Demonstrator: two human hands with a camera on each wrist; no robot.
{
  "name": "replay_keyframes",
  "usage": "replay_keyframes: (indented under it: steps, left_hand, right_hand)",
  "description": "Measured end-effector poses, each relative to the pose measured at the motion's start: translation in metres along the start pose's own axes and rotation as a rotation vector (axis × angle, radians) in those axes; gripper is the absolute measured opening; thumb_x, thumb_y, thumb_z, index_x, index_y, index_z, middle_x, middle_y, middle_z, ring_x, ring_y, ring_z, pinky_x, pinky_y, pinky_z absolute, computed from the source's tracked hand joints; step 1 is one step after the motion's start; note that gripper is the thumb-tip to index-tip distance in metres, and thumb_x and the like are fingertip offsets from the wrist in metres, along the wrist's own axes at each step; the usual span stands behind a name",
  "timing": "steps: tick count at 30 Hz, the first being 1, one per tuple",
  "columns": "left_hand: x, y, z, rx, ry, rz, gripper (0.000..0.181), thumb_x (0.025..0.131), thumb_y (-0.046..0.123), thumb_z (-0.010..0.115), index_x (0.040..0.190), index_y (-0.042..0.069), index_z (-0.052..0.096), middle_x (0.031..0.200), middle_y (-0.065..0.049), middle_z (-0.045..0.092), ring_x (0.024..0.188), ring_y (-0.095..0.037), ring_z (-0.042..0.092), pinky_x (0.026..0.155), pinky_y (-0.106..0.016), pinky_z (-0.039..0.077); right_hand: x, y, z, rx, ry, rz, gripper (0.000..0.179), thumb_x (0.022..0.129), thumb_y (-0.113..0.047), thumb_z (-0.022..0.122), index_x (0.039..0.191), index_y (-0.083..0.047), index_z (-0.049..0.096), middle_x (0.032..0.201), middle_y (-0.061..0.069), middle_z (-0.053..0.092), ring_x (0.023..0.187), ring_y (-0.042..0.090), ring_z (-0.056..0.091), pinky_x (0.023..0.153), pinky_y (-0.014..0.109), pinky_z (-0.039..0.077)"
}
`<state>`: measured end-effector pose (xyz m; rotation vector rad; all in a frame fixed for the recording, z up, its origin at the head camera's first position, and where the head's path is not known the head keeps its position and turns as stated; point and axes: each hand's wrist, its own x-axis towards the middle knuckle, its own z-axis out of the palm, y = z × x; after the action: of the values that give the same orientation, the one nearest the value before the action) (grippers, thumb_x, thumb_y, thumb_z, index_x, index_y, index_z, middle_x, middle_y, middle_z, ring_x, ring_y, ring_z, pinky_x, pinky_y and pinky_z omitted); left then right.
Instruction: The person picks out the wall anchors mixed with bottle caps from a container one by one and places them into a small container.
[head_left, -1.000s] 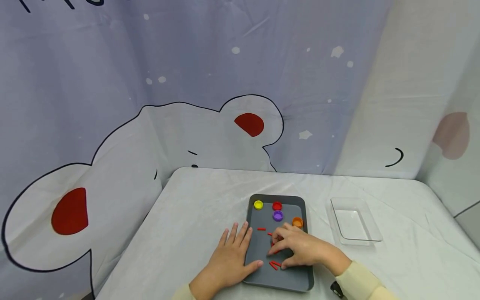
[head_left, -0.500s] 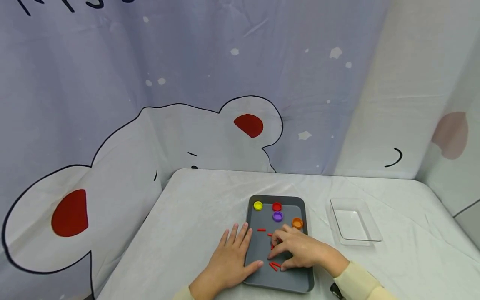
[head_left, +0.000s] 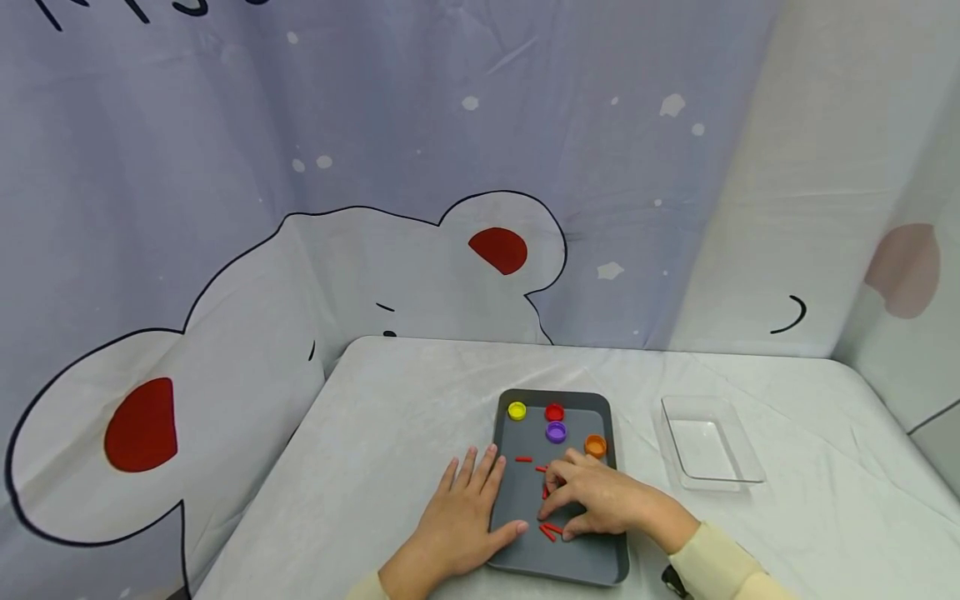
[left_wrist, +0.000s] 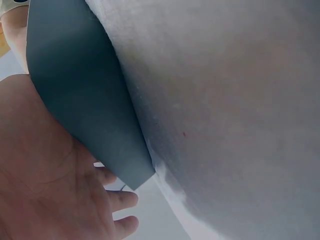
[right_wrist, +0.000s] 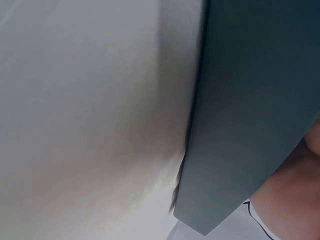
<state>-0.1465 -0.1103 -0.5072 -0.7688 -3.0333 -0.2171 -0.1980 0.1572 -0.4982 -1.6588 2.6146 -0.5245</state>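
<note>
A dark grey tray (head_left: pixel 517 492) lies on the white cloth. My left hand (head_left: pixel 459 518) is spread beside its left edge, with the thumb reaching over the tray; in the left wrist view the left palm (left_wrist: pixel 45 170) shows beside the grey side of the tray (left_wrist: pixel 90 90). Over the tray's right half is my right hand (head_left: pixel 596 496), fingers bent downward, with thumb and index finger apart. Two red sticks (head_left: pixel 547 533) lie between those fingertips. Another red stick (head_left: pixel 523 459) lies farther up the tray; others are partly hidden by the right fingers.
Toward the tray's far end sit a yellow ring (head_left: pixel 517 411), a red ring (head_left: pixel 554 412), a purple ring (head_left: pixel 556 432) and an orange ring (head_left: pixel 596 446). A clear plastic box (head_left: pixel 708 446) stands right of the tray. A printed curtain (head_left: pixel 420 125) hangs behind the table.
The right index fingertip has shifted very slightly over the tray. The left hand, the tray and the rings stay where they were.
</note>
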Motion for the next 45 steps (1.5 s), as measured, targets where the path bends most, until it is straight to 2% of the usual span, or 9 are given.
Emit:
replay_keyframes:
  steps: [12, 20, 26, 31, 41, 45]
  left_hand:
    - [0.0009, -0.0003, -0.0002, 0.010, -0.020, -0.012, 0.090, 0.097, 0.074, 0.038, 0.160, 0.010, 0.031, 0.168, -0.008, 0.023, 0.153, -0.037, 0.022, 0.122, -0.056, 0.018]
    - [-0.0012, 0.0000, 0.0005, -0.008, 0.014, 0.009, 0.089, 0.097, 0.071, 0.042, 0.158, 0.008, 0.035, 0.166, -0.010, 0.028, 0.152, -0.039, 0.025, 0.120, -0.059, 0.020]
    - [-0.0006, 0.0007, -0.0013, -0.008, -0.006, -0.003, 0.089, 0.097, 0.072, 0.041, 0.159, 0.009, 0.033, 0.167, -0.008, 0.025, 0.153, -0.038, 0.023, 0.121, -0.057, 0.019]
    - [-0.0007, 0.0008, -0.0014, -0.010, 0.005, 0.000, 0.088, 0.097, 0.072, 0.041, 0.159, 0.009, 0.034, 0.167, -0.009, 0.027, 0.152, -0.038, 0.024, 0.121, -0.058, 0.019]
    - [-0.0002, -0.0008, 0.0033, 0.002, 0.034, 0.002, 0.090, 0.096, 0.073, 0.041, 0.159, 0.009, 0.034, 0.167, -0.009, 0.027, 0.152, -0.038, 0.024, 0.121, -0.058, 0.019]
    - [0.0002, -0.0003, 0.0015, 0.002, 0.019, -0.004, 0.089, 0.097, 0.073, 0.040, 0.159, 0.010, 0.033, 0.167, -0.008, 0.026, 0.153, -0.037, 0.024, 0.121, -0.057, 0.019]
  right_hand:
    - [0.0014, 0.0002, 0.0006, 0.007, -0.013, 0.009, 0.028, 0.079, -0.043, 0.083, 0.106, -0.037, 0.077, 0.103, -0.014, 0.052, 0.095, 0.004, 0.039, 0.082, 0.022, 0.041]
    - [0.0013, 0.0015, 0.0015, 0.002, -0.014, -0.032, 0.028, 0.082, -0.042, 0.081, 0.110, -0.036, 0.077, 0.106, -0.012, 0.054, 0.097, 0.005, 0.042, 0.082, 0.022, 0.043]
    - [0.0022, 0.0009, 0.0005, 0.006, -0.030, -0.016, 0.027, 0.082, -0.043, 0.080, 0.108, -0.036, 0.077, 0.106, -0.013, 0.053, 0.097, 0.004, 0.041, 0.083, 0.021, 0.042]
    - [0.0029, 0.0000, -0.0011, 0.011, -0.040, -0.009, 0.026, 0.082, -0.044, 0.081, 0.107, -0.036, 0.077, 0.105, -0.013, 0.053, 0.096, 0.004, 0.039, 0.081, 0.019, 0.041]
    - [0.0042, -0.0008, -0.0021, 0.044, -0.029, 0.017, 0.023, 0.081, -0.044, 0.082, 0.102, -0.035, 0.077, 0.102, -0.014, 0.050, 0.095, 0.003, 0.037, 0.080, 0.018, 0.039]
    - [0.0049, 0.0003, -0.0004, 0.052, 0.001, 0.016, 0.020, 0.081, -0.040, 0.085, 0.097, -0.033, 0.075, 0.100, -0.014, 0.050, 0.093, 0.003, 0.038, 0.078, 0.017, 0.038]
